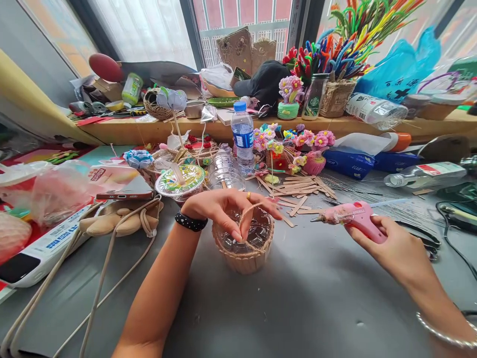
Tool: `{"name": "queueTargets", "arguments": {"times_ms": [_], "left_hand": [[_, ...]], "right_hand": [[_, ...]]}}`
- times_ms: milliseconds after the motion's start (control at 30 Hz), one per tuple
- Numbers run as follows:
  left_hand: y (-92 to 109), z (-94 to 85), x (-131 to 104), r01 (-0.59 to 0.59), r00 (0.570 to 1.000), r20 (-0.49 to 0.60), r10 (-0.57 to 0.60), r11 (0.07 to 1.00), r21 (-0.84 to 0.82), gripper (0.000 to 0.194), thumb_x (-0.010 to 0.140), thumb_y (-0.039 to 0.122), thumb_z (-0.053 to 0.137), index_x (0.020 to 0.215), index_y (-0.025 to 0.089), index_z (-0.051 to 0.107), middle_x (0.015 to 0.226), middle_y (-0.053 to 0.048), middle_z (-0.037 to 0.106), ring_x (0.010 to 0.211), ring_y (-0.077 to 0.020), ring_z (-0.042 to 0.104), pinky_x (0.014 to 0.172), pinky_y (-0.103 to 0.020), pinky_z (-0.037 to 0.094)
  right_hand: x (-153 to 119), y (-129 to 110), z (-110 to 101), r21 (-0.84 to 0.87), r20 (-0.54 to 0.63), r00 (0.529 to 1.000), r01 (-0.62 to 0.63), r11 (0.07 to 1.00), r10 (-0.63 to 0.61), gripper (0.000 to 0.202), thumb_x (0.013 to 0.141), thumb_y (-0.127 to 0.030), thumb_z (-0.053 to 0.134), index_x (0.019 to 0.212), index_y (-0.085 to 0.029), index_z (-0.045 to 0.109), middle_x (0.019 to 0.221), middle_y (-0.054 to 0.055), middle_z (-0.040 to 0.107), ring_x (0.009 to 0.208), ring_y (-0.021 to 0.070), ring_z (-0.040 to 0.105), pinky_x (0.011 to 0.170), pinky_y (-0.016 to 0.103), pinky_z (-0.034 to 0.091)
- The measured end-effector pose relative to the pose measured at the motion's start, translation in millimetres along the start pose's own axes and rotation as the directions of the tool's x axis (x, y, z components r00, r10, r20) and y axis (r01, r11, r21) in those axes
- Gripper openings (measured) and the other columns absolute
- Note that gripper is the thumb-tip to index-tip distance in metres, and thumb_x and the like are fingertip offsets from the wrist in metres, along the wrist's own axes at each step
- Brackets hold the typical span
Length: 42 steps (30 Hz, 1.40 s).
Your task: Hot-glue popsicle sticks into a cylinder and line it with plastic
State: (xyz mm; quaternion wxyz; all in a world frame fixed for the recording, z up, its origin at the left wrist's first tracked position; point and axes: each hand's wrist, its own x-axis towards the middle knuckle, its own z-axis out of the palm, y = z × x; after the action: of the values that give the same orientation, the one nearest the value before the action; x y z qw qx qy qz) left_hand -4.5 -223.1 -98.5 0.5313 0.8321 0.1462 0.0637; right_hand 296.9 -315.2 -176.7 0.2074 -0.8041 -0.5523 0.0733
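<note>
My left hand (238, 211) is over a small round basket (244, 261) with wooden sticks around its side and clear plastic inside. Thumb and forefinger pinch a strand of twine (246, 213), part of which runs along the basket's rim. To the right, my right hand (395, 248) grips a pink hot glue gun (357, 219) by its handle. Its nozzle points left, apart from the basket, and a pale glue stick (391, 203) sticks out of its back end.
Behind the basket lie flat wooden sticks (301, 188), a clear plastic bottle (225, 171) on its side and a standing water bottle (243, 139). A lidded tub (181, 181) and a phone (125, 194) are at left. Black glasses (421, 236) and a cable (447, 228) lie at right.
</note>
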Motion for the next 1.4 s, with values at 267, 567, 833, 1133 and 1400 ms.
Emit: {"name": "queueTargets", "arguments": {"times_ms": [267,567,833,1133,1400], "left_hand": [[-2,3.2,2,-0.019,1.0,-0.001,0.019,0.999,-0.035,0.029,0.059,0.05,0.064,0.048,0.023,0.063,0.123,-0.002,0.051,0.119,-0.0256,0.04,0.098,-0.042,0.029],[0,0.5,3,0.061,0.997,0.048,-0.058,0.996,-0.066,0.035,0.05,0.058,0.066,0.045,0.024,0.063,0.125,-0.001,0.049,0.12,-0.0281,0.037,0.098,-0.044,0.028],[-4,-1.2,1,-0.013,0.997,0.079,0.017,0.999,-0.043,0.026,0.058,0.048,0.064,0.05,0.024,0.064,0.126,0.002,0.047,0.12,-0.0247,0.038,0.1,-0.039,0.026],[-5,-1.9,0,-0.016,0.997,0.079,0.019,0.999,-0.04,0.024,0.059,0.046,0.065,0.05,0.024,0.065,0.127,0.001,0.047,0.12,-0.0248,0.037,0.098,-0.039,0.027],[-9,-0.8,-1,-0.039,0.997,0.056,0.046,0.993,-0.108,0.023,0.059,0.044,0.067,0.052,0.022,0.067,0.127,-0.003,0.048,0.121,-0.0277,0.036,0.101,-0.04,0.024]], "right_hand": [[-21,-19,7,0.16,0.02,0.997,0.069,0.985,-0.073,0.034,0.064,-0.055,0.052,0.06,-0.024,0.04,0.049,0.0,0.051,0.044,0.0158,0.047,0.042,0.029,0.039],[-55,-37,20,0.165,-0.206,0.971,0.157,0.974,-0.122,0.03,0.066,-0.044,0.053,0.056,-0.026,0.031,0.046,0.0,0.047,0.04,0.0156,0.045,0.041,0.03,0.035],[-67,-44,30,0.112,-0.232,0.962,0.172,0.979,-0.143,0.027,0.066,-0.033,0.052,0.056,-0.026,0.027,0.047,0.001,0.047,0.044,0.0162,0.048,0.046,0.032,0.039],[-69,-44,33,0.075,-0.199,0.958,0.226,0.971,-0.207,0.022,0.068,-0.028,0.049,0.056,-0.025,0.032,0.052,0.003,0.049,0.049,0.0181,0.052,0.048,0.033,0.041],[-60,-30,41,0.064,-0.282,0.911,0.33,0.942,-0.3,0.023,0.063,-0.032,0.052,0.053,-0.025,0.033,0.044,0.0,0.047,0.038,0.0134,0.046,0.037,0.028,0.035]]}}
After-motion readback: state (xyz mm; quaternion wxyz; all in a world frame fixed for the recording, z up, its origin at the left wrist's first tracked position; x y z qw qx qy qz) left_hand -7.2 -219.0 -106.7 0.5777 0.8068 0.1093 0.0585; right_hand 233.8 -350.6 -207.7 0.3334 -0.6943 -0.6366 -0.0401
